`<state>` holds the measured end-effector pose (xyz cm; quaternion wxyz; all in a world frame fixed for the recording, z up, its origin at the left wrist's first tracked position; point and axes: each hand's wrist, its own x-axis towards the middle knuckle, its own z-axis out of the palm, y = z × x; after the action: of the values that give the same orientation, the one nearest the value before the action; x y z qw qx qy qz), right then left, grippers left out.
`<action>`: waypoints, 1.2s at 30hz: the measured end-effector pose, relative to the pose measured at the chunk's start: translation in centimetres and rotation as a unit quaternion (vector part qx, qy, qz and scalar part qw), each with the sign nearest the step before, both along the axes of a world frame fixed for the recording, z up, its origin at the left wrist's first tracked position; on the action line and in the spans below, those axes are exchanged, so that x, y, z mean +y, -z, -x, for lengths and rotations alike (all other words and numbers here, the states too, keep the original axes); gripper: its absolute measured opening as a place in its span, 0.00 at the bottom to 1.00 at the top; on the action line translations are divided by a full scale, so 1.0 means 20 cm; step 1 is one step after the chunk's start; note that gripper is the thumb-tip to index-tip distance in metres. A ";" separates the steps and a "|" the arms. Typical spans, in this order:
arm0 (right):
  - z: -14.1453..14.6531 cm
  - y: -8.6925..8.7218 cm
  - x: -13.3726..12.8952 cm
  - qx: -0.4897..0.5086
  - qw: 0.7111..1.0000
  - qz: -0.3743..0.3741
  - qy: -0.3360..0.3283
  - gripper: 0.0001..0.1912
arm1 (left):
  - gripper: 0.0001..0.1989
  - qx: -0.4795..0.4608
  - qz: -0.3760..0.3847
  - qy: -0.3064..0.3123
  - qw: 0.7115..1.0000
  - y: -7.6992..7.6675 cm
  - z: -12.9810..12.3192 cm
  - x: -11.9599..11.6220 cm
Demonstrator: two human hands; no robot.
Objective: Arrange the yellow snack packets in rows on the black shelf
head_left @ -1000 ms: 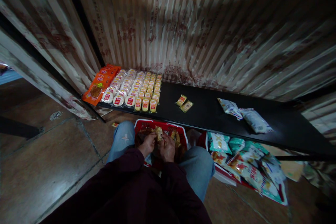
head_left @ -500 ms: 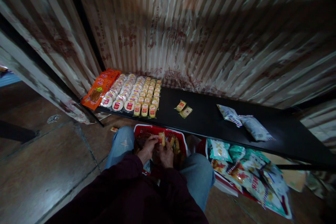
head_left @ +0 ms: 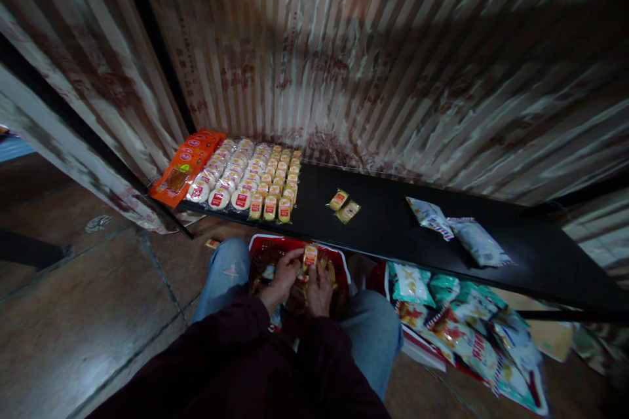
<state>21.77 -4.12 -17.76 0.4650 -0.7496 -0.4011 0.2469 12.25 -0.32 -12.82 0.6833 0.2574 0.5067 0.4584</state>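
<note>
Between my two hands a small yellow wrapped snack is upright, its red label facing me, above a red basket between my knees. My right hand grips its lower part. My left hand is beside it, fingers extended toward its left edge and apart from one another. More wrapped pieces lie in the basket, partly hidden by my hands. On the black shelf, rows of yellow snacks stand beside rows of round white packs. Two loose yellow packs lie to their right.
Orange bags lie at the shelf's left end, two white-blue bags toward its right. A second basket full of green and white snack bags stands right of my knee. One small pack is on the floor.
The yellow snack has moved slightly right and up, and its label has turned to face me. My left hand's fingers have come off its face. My right hand has shifted slightly right.
</note>
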 end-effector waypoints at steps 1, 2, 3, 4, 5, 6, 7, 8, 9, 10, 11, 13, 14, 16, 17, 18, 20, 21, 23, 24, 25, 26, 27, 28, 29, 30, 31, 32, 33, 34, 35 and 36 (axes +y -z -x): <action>0.00 -0.02 0.01 -0.008 1.000 -0.015 -0.003 0.33 | 0.20 0.008 -0.011 0.002 1.000 -0.02 0.00 0.01; 0.00 -0.04 0.02 -0.016 0.999 -0.031 -0.006 0.32 | 0.20 0.015 -0.024 0.001 1.000 -0.04 -0.01 0.01; -0.01 -0.06 0.03 -0.024 0.999 -0.046 -0.006 0.32 | 0.19 0.024 -0.039 -0.002 0.999 -0.05 -0.02 0.02; -0.01 -0.08 0.04 -0.030 0.998 -0.057 -0.005 0.31 | 0.19 0.034 -0.055 -0.006 0.998 -0.07 -0.02 0.03; -0.02 -0.10 0.05 -0.034 0.998 -0.060 -0.004 0.31 | 0.18 0.044 -0.071 -0.010 0.996 -0.08 -0.03 0.04; -0.02 -0.11 0.07 -0.036 0.998 -0.059 -0.002 0.31 | 0.18 0.055 -0.087 -0.010 0.995 -0.09 -0.03 0.06; -0.03 -0.13 0.09 -0.038 0.998 -0.055 -0.001 0.31 | 0.18 0.067 -0.101 -0.007 0.993 -0.09 -0.04 0.07; -0.04 -0.14 0.10 -0.041 0.998 -0.051 -0.001 0.31 | 0.18 0.078 -0.114 -0.003 0.990 -0.10 -0.05 0.09; -0.04 -0.16 0.12 -0.045 0.998 -0.048 -0.002 0.31 | 0.19 0.090 -0.125 0.001 0.988 -0.11 -0.05 0.11; -0.05 -0.17 0.14 -0.051 0.998 -0.045 -0.003 0.30 | 0.19 0.102 -0.134 0.003 0.986 -0.11 -0.06 0.13; -0.05 -0.18 0.16 -0.056 0.998 -0.041 -0.004 0.30 | 0.19 0.113 -0.142 0.003 0.983 -0.12 -0.06 0.14; -0.06 -0.21 0.21 -0.063 0.998 -0.031 -0.008 0.30 | 0.18 0.130 -0.153 0.003 0.980 -0.15 -0.07 0.18; -0.07 -0.23 0.23 -0.063 0.998 -0.025 -0.011 0.30 | 0.18 0.135 -0.157 0.005 0.978 -0.16 -0.07 0.20; -0.08 -0.25 0.28 -0.060 0.998 -0.022 -0.015 0.30 | 0.16 0.140 -0.162 0.009 0.977 -0.18 -0.08 0.24; -0.08 -0.26 0.31 -0.056 0.998 -0.026 -0.017 0.30 | 0.15 0.142 -0.162 0.009 0.977 -0.19 -0.08 0.26; -0.09 -0.27 0.34 -0.053 0.998 -0.030 -0.018 0.30 | 0.14 0.142 -0.160 0.008 0.977 -0.20 -0.09 0.28; -0.11 -0.29 0.40 -0.049 0.998 -0.040 -0.025 0.30 | 0.12 0.142 -0.155 0.002 0.978 -0.22 -0.11 0.33; -0.12 -0.29 0.43 -0.049 0.997 -0.045 -0.031 0.30 | 0.11 0.141 -0.154 -0.004 0.978 -0.22 -0.12 0.35; -0.13 -0.30 0.49 -0.052 0.997 -0.051 -0.040 0.31 | 0.10 0.141 -0.157 -0.014 0.977 -0.23 -0.14 0.40; -0.14 -0.31 0.52 -0.054 0.996 -0.053 -0.042 0.31 | 0.10 0.142 -0.159 -0.018 0.977 -0.23 -0.15 0.42; -0.14 -0.31 0.54 -0.057 0.996 -0.053 -0.042 0.31 | 0.10 0.145 -0.160 -0.021 0.976 -0.24 -0.15 0.45; -0.15 -0.32 0.57 -0.059 0.996 -0.052 -0.041 0.31 | 0.10 0.147 -0.160 -0.023 0.976 -0.24 -0.16 0.47; -0.15 -0.32 0.59 -0.061 0.996 -0.050 -0.041 0.31 | 0.11 0.150 -0.159 -0.025 0.975 -0.24 -0.17 0.49; -0.15 -0.33 0.61 -0.062 0.996 -0.049 -0.041 0.30 | 0.11 0.156 -0.159 -0.025 0.975 -0.25 -0.17 0.51; -0.15 -0.34 0.64 -0.063 0.996 -0.048 -0.042 0.30 | 0.11 0.168 -0.161 -0.022 0.972 -0.26 -0.18 0.53; -0.15 -0.34 0.66 -0.064 0.996 -0.045 -0.044 0.30 | 0.11 0.189 -0.165 -0.014 0.968 -0.27 -0.18 0.55; -0.15 -0.35 0.67 -0.066 0.996 -0.041 -0.044 0.30 | 0.12 0.217 -0.170 0.000 0.961 -0.28 -0.19 0.57; -0.16 -0.36 0.69 -0.069 0.996 -0.034 -0.044 0.30 | 0.13 0.250 -0.174 0.017 0.952 -0.29 -0.19 0.59; -0.16 -0.36 0.71 -0.073 0.996 -0.025 -0.045 0.30 | 0.14 0.283 -0.175 0.035 0.942 -0.30 -0.20 0.60; -0.16 -0.37 0.73 -0.078 0.996 -0.015 -0.046 0.30 | 0.15 0.311 -0.172 0.050 0.933 -0.32 -0.20 0.62; -0.17 -0.38 0.75 -0.084 0.995 -0.007 -0.047 0.30 | 0.16 0.331 -0.167 0.061 0.927 -0.33 -0.21 0.63; -0.17 -0.38 0.77 -0.091 0.995 0.001 -0.048 0.30 | 0.17 0.344 -0.160 0.068 0.923 -0.34 -0.22 0.65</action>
<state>25.18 11.26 -10.13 0.4135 -0.7495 -0.4768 0.1996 16.60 12.61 -6.01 0.4461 0.5389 0.6114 0.3698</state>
